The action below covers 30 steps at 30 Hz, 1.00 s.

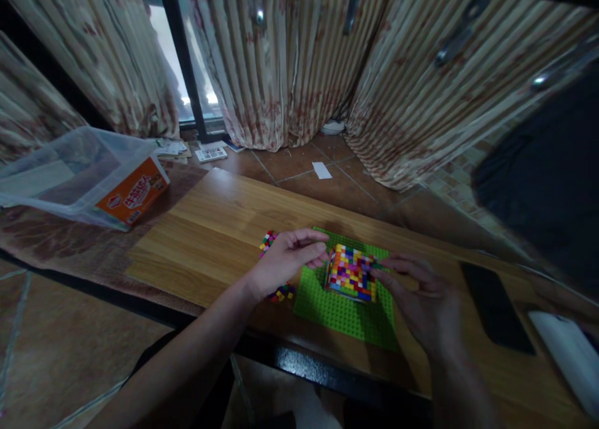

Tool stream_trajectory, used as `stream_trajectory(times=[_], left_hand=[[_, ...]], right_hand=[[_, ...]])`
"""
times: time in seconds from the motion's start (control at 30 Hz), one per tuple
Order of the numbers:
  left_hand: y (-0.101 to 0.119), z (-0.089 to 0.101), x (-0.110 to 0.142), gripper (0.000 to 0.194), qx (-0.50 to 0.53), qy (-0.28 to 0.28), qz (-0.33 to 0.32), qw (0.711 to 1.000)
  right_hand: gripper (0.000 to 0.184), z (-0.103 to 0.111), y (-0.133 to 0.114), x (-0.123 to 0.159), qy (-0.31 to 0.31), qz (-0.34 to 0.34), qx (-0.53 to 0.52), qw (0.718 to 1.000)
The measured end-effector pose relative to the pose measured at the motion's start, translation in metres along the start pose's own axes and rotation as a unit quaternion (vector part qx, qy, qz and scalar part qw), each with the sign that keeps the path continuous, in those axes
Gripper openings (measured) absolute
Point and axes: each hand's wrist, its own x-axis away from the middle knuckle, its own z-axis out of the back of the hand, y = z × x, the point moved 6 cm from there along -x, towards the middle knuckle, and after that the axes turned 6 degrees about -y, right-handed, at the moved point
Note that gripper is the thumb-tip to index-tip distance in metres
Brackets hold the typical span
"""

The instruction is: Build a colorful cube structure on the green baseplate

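Observation:
A block built of many-coloured toy bricks stands on a green studded baseplate. At its left side is my left hand, fingers stretched out and thumb apart, with nothing visible in it. My right hand is at the block's right edge, thumb and fingers pinched together. Between those fingertips shows what looks like a small dark green brick, partly covered. Loose bricks lie in a small pile on the table, partly hidden behind my left hand and wrist.
The wooden table carries a dark phone-like slab and a white object at the right. A clear plastic bin with an orange label stands at the left. Curtains hang beyond; papers lie on the tiled floor.

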Motion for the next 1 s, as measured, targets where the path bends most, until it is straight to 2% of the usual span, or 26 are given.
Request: stream_trajectory(times=[0.13, 0.23, 0.57, 1.0], left_hand=[[-0.004, 0.003, -0.001, 0.030, -0.003, 0.021, 0.009, 1.000], [-0.004, 0.003, -0.001, 0.028, -0.007, 0.023, 0.009, 1.000], [0.000, 0.006, -0.001, 0.026, -0.021, 0.035, 0.006, 0.999], [0.002, 0.010, -0.002, 0.027, -0.022, 0.049, 0.009, 0.998]], right_hand=[[0.022, -0.003, 0.010, 0.001, -0.061, 0.026, 0.049, 0.997], [0.020, -0.008, 0.008, 0.002, -0.080, 0.050, 0.067, 0.993], [0.013, -0.015, 0.001, 0.000, -0.075, 0.074, 0.073, 0.992], [0.016, -0.015, 0.010, 0.000, -0.070, 0.030, 0.034, 0.996]])
